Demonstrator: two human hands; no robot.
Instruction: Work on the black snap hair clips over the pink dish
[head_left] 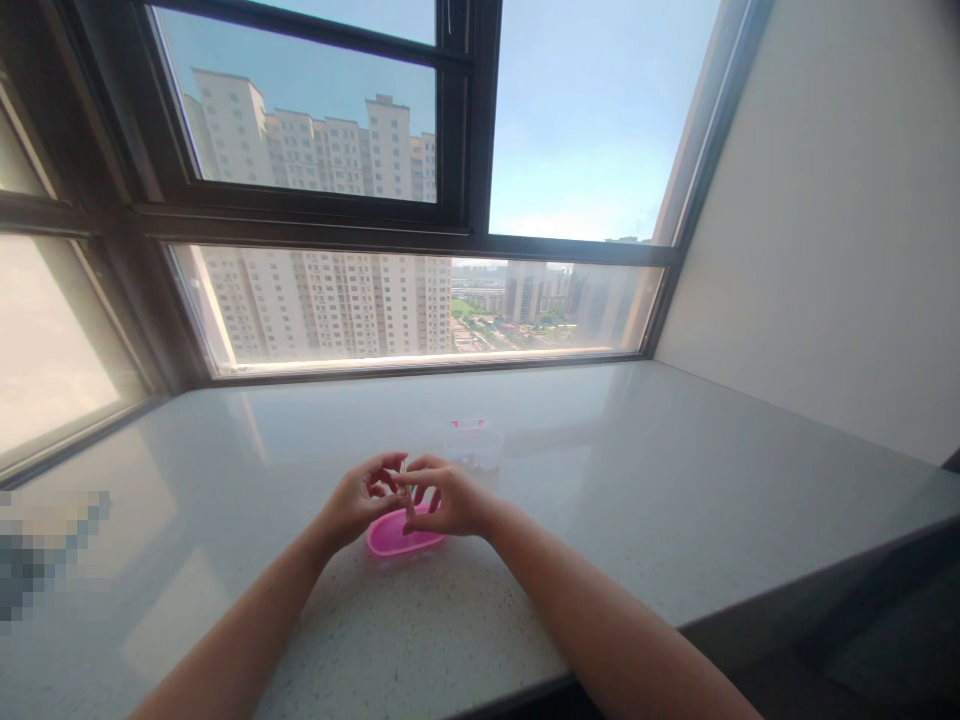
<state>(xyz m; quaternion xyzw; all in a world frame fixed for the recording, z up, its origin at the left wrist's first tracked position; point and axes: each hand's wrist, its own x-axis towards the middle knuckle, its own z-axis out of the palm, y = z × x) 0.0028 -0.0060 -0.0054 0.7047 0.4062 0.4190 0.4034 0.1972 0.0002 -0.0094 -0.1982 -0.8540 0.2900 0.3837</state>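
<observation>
Head view: left hand [361, 502] and right hand [459, 498], fingertips pinched closed round one slim item [409, 494].

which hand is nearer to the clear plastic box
Right. The right hand is in front of the clear plastic box, slightly to its left; the left hand is also in front, but farther left.

Hands: two are counted, one left hand [364, 500] and one right hand [454, 497].
Slim item [408, 492]: one can be made out.
Pink oval dish [391, 538]: one is counted.
Clear box [484, 444]: one is counted; contents too small to be counted.
White counter [615, 480]: one is seen.
</observation>
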